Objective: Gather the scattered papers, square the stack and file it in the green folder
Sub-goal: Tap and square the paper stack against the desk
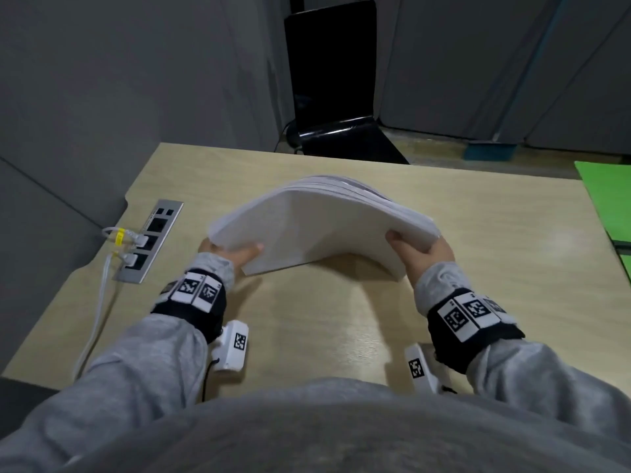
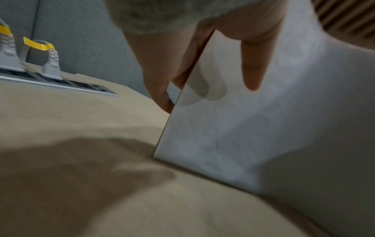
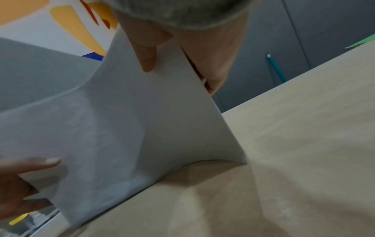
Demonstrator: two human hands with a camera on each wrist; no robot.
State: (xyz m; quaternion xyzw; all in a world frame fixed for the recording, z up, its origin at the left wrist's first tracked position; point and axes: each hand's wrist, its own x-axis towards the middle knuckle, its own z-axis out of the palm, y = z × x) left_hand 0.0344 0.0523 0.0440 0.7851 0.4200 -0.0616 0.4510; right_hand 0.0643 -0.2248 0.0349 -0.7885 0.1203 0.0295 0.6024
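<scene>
While both hands grip it, stack arches left-right.

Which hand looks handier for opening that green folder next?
Probably the right hand. The folder lies at the desk's right edge, on that hand's side. The left hand is farther away and could keep holding the stack.

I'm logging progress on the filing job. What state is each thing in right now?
Paper stack: gathered, bowed upward, bottom edge on the desk.
Left hand: grips the stack's left side.
Right hand: grips the stack's right side.
Green folder: lying flat at the desk's right edge, untouched.
Outlet strip: two white cables plugged in.
</scene>
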